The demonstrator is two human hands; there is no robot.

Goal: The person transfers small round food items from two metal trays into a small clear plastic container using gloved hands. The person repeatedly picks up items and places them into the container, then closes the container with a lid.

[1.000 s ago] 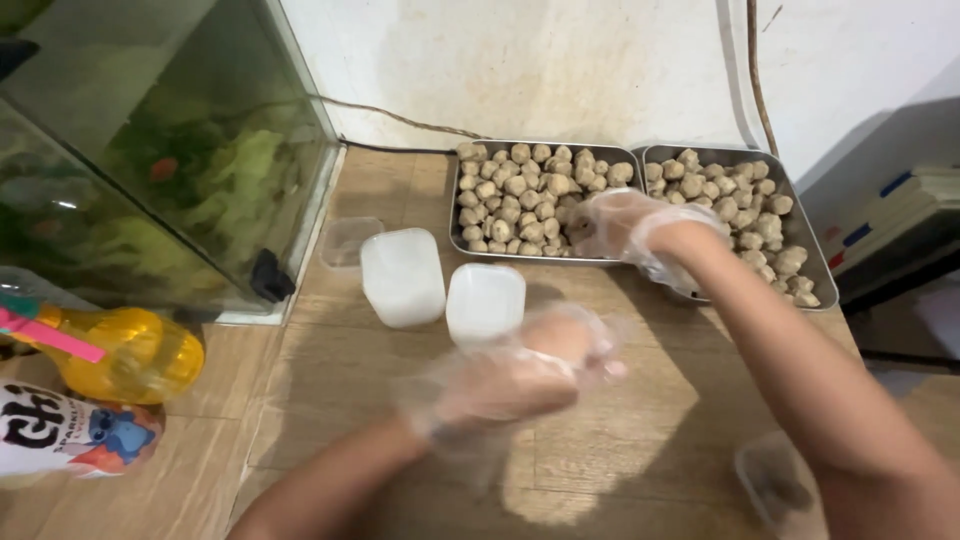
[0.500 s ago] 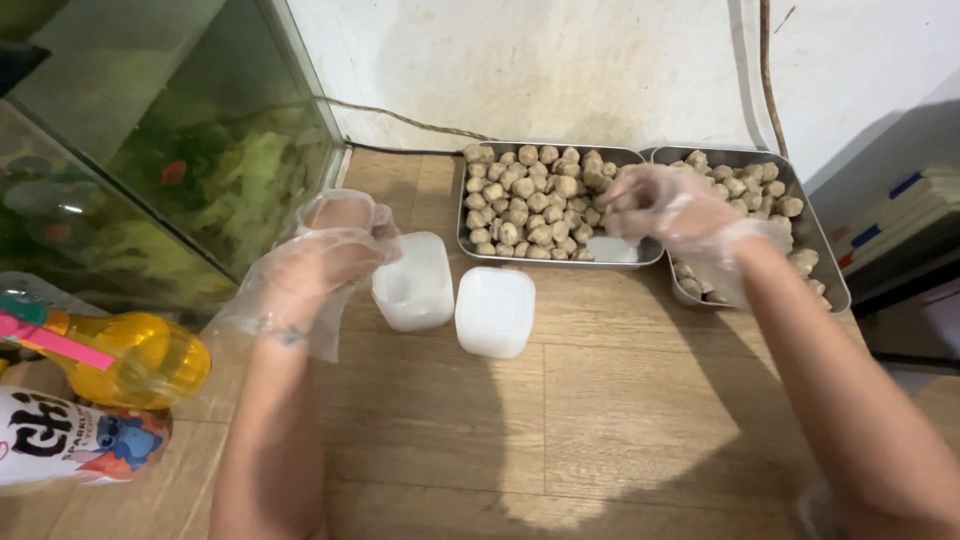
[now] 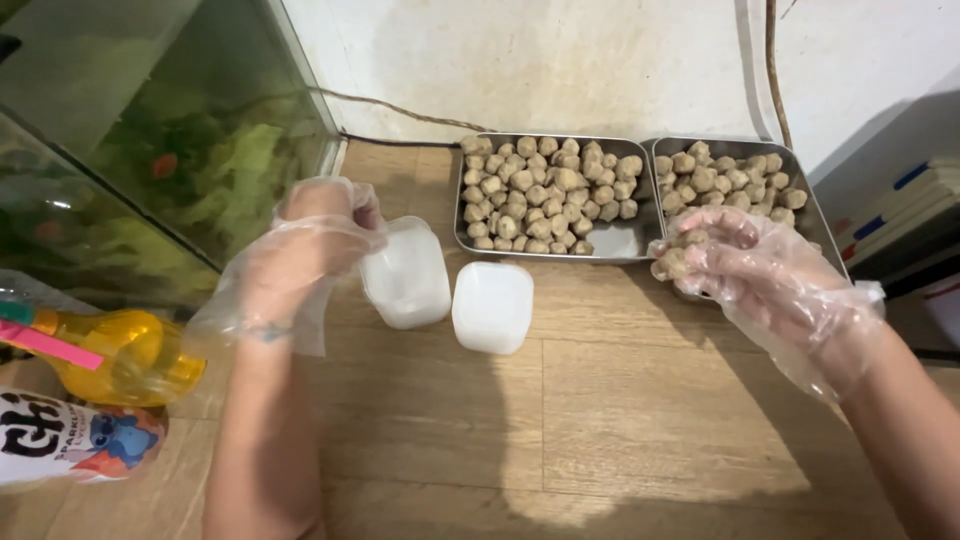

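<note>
Both hands wear clear plastic gloves. My left hand point(image 3: 310, 245) grips the left edge of a white plastic tub point(image 3: 405, 275) standing on the wooden floor. A second white tub point(image 3: 491, 307) sits just to its right. My right hand point(image 3: 745, 270) is cupped around several brown meatballs point(image 3: 675, 262), held above the front edge of the right metal tray point(image 3: 812, 215). The left metal tray point(image 3: 615, 240) holds many more of the same balls, with a bare corner at its front right.
A glass aquarium point(image 3: 150, 150) with green plants stands at the left. A yellow bottle point(image 3: 125, 355) and a printed can point(image 3: 70, 440) lie at the lower left. A white wall with a cable runs behind the trays. Stacked books point(image 3: 900, 215) sit at the right.
My left hand came from the centre over to the left tub and took hold of its edge. My right hand drew back from the trays with meatballs in it.
</note>
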